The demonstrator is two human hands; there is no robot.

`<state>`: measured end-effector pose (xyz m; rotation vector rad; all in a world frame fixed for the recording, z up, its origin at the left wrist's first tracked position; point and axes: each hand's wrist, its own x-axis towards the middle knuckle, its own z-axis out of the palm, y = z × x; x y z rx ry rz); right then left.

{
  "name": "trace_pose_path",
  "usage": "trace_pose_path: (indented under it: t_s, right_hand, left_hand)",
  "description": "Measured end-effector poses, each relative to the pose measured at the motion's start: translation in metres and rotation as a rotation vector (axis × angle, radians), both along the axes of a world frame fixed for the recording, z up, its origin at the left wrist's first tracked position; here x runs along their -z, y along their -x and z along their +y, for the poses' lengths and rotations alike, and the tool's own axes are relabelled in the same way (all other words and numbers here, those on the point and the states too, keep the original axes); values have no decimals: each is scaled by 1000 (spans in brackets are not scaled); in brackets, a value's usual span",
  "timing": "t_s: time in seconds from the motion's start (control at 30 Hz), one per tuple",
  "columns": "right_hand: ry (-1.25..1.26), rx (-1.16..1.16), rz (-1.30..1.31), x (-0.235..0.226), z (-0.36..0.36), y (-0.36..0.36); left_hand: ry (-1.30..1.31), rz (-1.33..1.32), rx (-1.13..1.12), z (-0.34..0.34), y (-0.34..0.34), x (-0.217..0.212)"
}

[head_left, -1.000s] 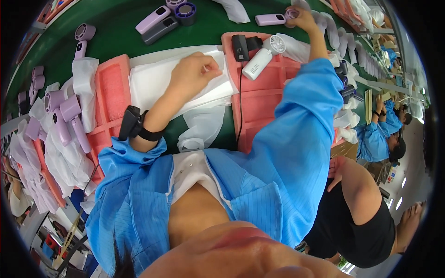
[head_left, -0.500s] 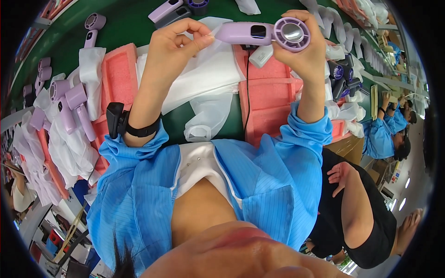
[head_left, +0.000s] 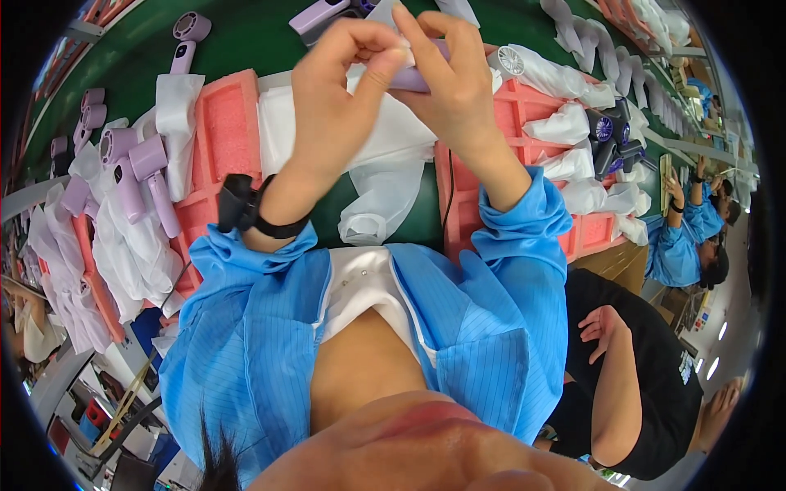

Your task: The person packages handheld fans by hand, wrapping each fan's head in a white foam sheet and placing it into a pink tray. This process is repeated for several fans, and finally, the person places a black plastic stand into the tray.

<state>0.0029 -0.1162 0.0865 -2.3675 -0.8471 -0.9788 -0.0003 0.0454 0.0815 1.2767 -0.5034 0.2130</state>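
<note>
My two hands meet at the top middle, above a stack of white sleeves [head_left: 368,131]. My right hand [head_left: 458,90] is closed around a light purple handheld fan [head_left: 411,80], most of which its fingers hide. Thumb and fingertips of my left hand [head_left: 337,94] pinch together against the fan and the right fingers, with a small whitish bit between them that I cannot make out. A black band with a small box [head_left: 237,203] sits on my left wrist. Below the hands lies a loose translucent sleeve [head_left: 381,204] on the green table.
Pink foam trays [head_left: 228,114] flank the stack, and a black cable [head_left: 449,192] runs down the right one. Bagged fans [head_left: 565,127] and dark fans [head_left: 610,131] lie at right. Purple fans [head_left: 131,184] rest at left. A person in black [head_left: 639,352] sits close at lower right.
My right hand has moved left and turned over the fan, hiding its round head. My left hand has come right to meet it. A bagged fan now shows at the right.
</note>
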Motion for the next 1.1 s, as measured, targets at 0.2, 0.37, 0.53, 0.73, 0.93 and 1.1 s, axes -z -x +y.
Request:
trace_pose_path:
  t_s: [0.2, 0.37, 0.53, 0.73, 0.93, 1.1]
  right_hand:
    - [-406, 40, 118, -49, 21, 1]
    - [-403, 98, 138, -11, 11, -1]
    - [-641, -346, 546, -19, -5, 6]
    - [-285, -365, 453, -3, -8, 3]
    - [-196, 176, 77, -3, 10, 10]
    - [-276, 179, 182, -9, 10, 21]
  left_hand:
    - [-516, -711, -372, -17, 9, 7]
    - [-443, -276, -328, -13, 9, -10]
    - [-463, -376, -291, 6, -11, -10]
    - [25, -284, 142, 15, -14, -18]
    - [-117, -388, -343, 3, 9, -15]
    - [-363, -471, -539, 10, 17, -28]
